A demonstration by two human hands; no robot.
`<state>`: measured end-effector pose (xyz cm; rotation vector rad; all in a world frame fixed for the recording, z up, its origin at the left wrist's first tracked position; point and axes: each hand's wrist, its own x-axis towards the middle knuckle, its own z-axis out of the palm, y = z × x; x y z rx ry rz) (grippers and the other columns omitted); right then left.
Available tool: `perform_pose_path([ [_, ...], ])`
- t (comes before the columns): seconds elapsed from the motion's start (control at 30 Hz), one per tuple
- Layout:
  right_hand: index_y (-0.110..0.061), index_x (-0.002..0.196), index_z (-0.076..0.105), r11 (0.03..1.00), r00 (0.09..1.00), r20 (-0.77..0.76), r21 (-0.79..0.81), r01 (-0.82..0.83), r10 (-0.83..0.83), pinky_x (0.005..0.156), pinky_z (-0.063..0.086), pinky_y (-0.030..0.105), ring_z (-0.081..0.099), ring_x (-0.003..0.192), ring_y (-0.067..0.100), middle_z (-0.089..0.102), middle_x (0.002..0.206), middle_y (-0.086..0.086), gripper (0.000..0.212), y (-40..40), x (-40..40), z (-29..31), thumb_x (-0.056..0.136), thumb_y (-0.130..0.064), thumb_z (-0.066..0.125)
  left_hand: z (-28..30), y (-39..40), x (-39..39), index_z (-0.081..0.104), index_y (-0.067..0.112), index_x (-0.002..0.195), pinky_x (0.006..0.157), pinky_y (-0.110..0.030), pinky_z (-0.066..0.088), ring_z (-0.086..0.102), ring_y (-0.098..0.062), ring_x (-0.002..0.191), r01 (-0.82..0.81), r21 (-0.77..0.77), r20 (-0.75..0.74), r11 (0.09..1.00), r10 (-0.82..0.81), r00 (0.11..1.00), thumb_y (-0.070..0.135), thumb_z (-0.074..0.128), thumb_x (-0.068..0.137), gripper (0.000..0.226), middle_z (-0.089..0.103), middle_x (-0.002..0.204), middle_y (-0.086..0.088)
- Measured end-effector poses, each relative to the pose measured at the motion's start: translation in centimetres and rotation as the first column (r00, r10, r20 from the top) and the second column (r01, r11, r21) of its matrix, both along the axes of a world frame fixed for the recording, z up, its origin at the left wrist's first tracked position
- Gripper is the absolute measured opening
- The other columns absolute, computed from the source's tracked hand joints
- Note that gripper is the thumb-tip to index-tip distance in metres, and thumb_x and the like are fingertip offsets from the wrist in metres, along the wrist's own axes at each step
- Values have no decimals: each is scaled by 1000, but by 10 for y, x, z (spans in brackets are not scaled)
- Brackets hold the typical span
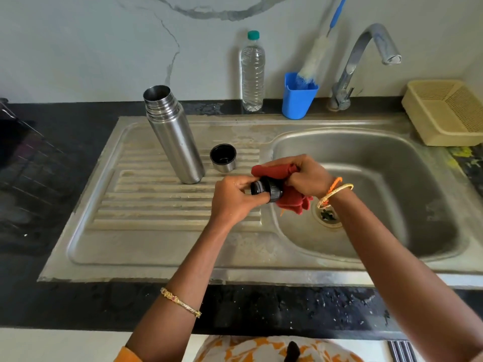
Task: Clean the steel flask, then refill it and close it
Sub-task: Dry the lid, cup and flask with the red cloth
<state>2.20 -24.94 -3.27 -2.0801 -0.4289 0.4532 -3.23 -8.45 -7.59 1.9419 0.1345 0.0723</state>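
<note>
The steel flask (174, 138) stands upright and uncapped on the ribbed drainboard (146, 205). Its steel cup lid (223, 158) sits beside it, mouth up. My left hand (234, 198) grips the black stopper (266, 188) at the edge of the sink basin. My right hand (304, 175) presses a red cloth (290, 197) against the other end of the stopper. A clear water bottle (252, 74) with a green cap stands at the back against the wall.
A blue cup (298, 100) holds a bottle brush (315, 56) at the back. The tap (360, 61) rises behind the sink basin (392, 178). A beige basket (444, 111) sits far right. A dark rack (23, 165) lies on the left counter.
</note>
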Motion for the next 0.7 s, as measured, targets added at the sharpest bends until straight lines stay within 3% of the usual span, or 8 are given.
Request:
perform_pose_path([
  [0.1, -12, 116, 67, 994, 938, 344, -108, -7, 44, 79, 43, 1, 60, 95, -3, 66, 117, 5, 59, 14, -16, -2, 68, 13, 46, -4, 0, 3, 77, 16, 76, 60, -32, 51, 68, -14, 62, -52, 4, -70, 999, 53, 996, 39, 85, 58, 31, 72, 68, -4],
  [0.17, -5, 117, 66, 994, 807, 587, -112, -1, 67, 104, 37, 20, 56, 117, 21, 61, 125, 15, 55, 19, -32, -22, 67, 8, 48, -3, 1, 4, 71, 5, 68, 56, -27, 42, 58, -10, 53, -152, -145, -165, 978, 128, 978, 31, 82, 68, 28, 66, 59, -11],
  [0.27, -7, 125, 60, 996, 695, 718, -70, 50, 15, 112, 31, 41, 37, 133, 36, 50, 138, 14, 54, 15, -51, -43, 75, 9, 47, 4, -2, 3, 65, 8, 69, 53, -19, 48, 61, -4, 51, -247, -522, -351, 816, 59, 935, 14, 68, 87, 20, 64, 54, 2],
  [0.4, 0, 128, 54, 965, 694, 678, 240, 105, -244, 110, 34, 50, 37, 135, 33, 45, 141, 18, 51, 15, -59, -40, 78, 7, 42, 13, -6, 1, 65, 3, 88, 51, -11, 50, 67, -10, 61, -297, -840, -403, 454, -157, 902, 19, 63, 85, 16, 70, 72, -6],
  [0.5, -8, 130, 52, 801, 848, 312, 566, 196, -428, 99, 47, 44, 54, 121, 36, 52, 137, 14, 55, 20, -60, -26, 79, 10, 43, 16, -9, -1, 64, 1, 101, 53, -12, 52, 69, -13, 69, -260, -914, -346, 312, -264, 900, 21, 61, 77, 31, 71, 88, -11],
  [0.53, -15, 129, 54, 736, 892, 156, 633, 240, -425, 80, 56, 38, 65, 98, 38, 60, 128, 10, 58, 20, -58, -20, 79, 14, 43, 15, -8, -1, 64, 2, 103, 56, -12, 52, 70, -14, 73, -228, -921, -321, 317, -282, 904, 19, 60, 78, 31, 72, 92, -12],
  [0.6, -26, 121, 60, 703, 928, -46, 639, 313, -371, 44, 50, 30, 65, 54, 35, 73, 99, 1, 66, 12, -46, -11, 77, 18, 41, 16, -4, 0, 64, 4, 106, 60, -13, 53, 71, -15, 78, -144, -899, -282, 415, -294, 913, 11, 56, 85, 23, 73, 93, -8],
  [0.7, -35, 109, 67, 830, 966, -71, 498, 251, -249, 50, 51, 53, 61, 66, 51, 73, 95, -6, 66, -2, -25, -7, 69, 13, 44, 16, 3, 6, 66, 7, 101, 66, -15, 54, 71, -13, 76, -7, -670, -240, 742, -208, 948, -1, 59, 89, 16, 73, 87, -3],
])
